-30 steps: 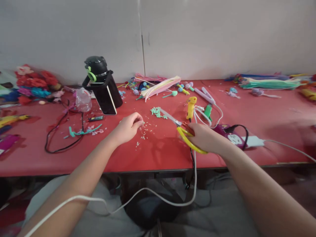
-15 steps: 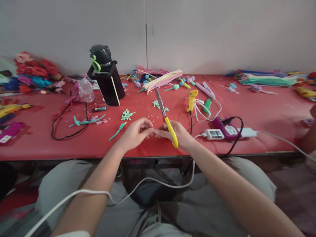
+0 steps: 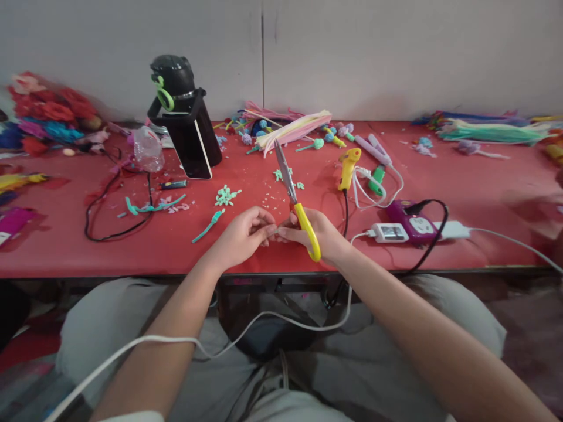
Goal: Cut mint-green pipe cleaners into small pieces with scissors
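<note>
Scissors (image 3: 295, 193) in right hand (image 3: 314, 233) — seemingly closed

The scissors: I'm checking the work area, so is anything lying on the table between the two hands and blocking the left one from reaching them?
Nothing visible does. The left hand meets the right hand, which holds the yellow-handled scissors, blades pointing away.
</note>
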A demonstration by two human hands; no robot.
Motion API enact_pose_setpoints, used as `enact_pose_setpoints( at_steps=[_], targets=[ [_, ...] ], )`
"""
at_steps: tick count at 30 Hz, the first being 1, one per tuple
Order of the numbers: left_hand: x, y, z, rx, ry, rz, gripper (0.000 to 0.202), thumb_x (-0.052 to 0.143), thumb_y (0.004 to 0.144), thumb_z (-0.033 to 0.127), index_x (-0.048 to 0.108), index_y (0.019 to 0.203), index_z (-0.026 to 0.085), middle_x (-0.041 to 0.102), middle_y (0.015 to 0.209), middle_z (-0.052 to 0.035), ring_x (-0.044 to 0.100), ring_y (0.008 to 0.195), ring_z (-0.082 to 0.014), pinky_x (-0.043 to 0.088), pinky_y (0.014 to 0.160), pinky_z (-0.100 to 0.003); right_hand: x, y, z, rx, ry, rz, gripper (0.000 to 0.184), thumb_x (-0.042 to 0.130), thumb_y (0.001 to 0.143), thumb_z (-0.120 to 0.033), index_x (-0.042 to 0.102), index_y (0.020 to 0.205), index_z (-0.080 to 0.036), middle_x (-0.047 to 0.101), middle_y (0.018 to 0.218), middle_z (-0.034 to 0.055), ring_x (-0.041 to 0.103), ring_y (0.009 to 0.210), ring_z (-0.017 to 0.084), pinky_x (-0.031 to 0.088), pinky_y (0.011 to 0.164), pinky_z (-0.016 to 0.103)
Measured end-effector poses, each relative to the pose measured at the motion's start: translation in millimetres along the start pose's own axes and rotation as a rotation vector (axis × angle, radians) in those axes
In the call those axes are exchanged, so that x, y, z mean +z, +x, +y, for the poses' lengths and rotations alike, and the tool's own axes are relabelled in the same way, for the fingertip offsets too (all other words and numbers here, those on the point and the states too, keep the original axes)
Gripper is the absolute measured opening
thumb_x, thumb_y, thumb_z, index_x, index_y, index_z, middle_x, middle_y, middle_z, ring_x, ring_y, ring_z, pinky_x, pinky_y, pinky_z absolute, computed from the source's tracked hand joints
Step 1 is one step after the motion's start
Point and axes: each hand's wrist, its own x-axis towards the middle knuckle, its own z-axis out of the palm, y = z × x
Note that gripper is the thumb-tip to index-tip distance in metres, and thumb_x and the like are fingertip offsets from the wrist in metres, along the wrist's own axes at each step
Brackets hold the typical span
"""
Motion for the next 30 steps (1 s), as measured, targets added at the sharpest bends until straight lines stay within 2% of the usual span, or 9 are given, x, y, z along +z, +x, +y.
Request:
enact_pose_setpoints(
  at_steps=[3,5,10,14,19,30],
  targets=[
    [-0.6,-5,1,0.05,0.049,0.068,0.013,0.06,0.097,0.032,0.058,0.093,0.02,0.069,0.079,-0.0008,0.068,0.07,-0.0133,0.057,0.068,-0.027,0,1,2,-0.013,0.005,0.083,0.052,0.094,0.063,-0.042,0.047,0.078,-0.023,0.07,0.074,-0.0025,0.069,0.072,0.015,0.056,0.08,0.035],
    [-1.2,-10,3,0.101,0.158,0.096,0.015,0.058,0.099,0.033,0.06,0.091,0.02,0.069,0.08,-0.0008,0.067,0.072,-0.0129,0.055,0.069,-0.026,0,1,3,-0.024,0.023,0.131,0.054,0.095,0.062,-0.043,0.047,0.079,-0.024,0.069,0.072,-0.0036,0.07,0.071,0.016,0.056,0.081,0.036],
    [0.9,-21,2,0.191,0.396,0.163,0.018,0.058,0.101,0.036,0.066,0.095,0.021,0.074,0.091,-0.003,0.067,0.079,-0.0143,0.051,0.069,-0.026,5,-2,-3,-0.031,-0.022,0.168,0.057,0.093,0.061,-0.05,0.045,0.08,-0.025,0.066,0.071,-0.0039,0.071,0.074,0.019,0.057,0.076,0.036],
    [4.5,-22,0,0.219,0.4,0.196,0.017,0.06,0.1,0.037,0.065,0.098,0.021,0.075,0.092,-0.0034,0.068,0.081,-0.0149,0.052,0.07,-0.026,9,-5,-6,-0.023,-0.089,0.175,0.057,0.091,0.063,-0.054,0.044,0.08,-0.026,0.065,0.07,-0.0033,0.069,0.072,0.019,0.056,0.069,0.035],
    [5.3,-23,0,0.21,0.419,0.183,0.017,0.06,0.101,0.038,0.065,0.098,0.021,0.075,0.09,-0.0028,0.069,0.079,-0.0146,0.052,0.069,-0.026,11,-7,-7,-0.033,-0.136,0.166,0.057,0.087,0.066,-0.059,0.042,0.08,-0.027,0.065,0.071,-0.0022,0.069,0.075,0.02,0.056,0.07,0.036],
    [7.2,-25,4,0.28,0.493,0.194,0.013,0.061,0.099,0.03,0.069,0.094,0.022,0.075,0.087,-0.0019,0.066,0.075,-0.0139,0.049,0.067,-0.025,12,-9,-7,-0.024,-0.161,0.159,0.053,0.087,0.067,-0.053,0.042,0.078,-0.026,0.068,0.072,-0.0011,0.068,0.072,0.018,0.056,0.073,0.036]
  ],
)
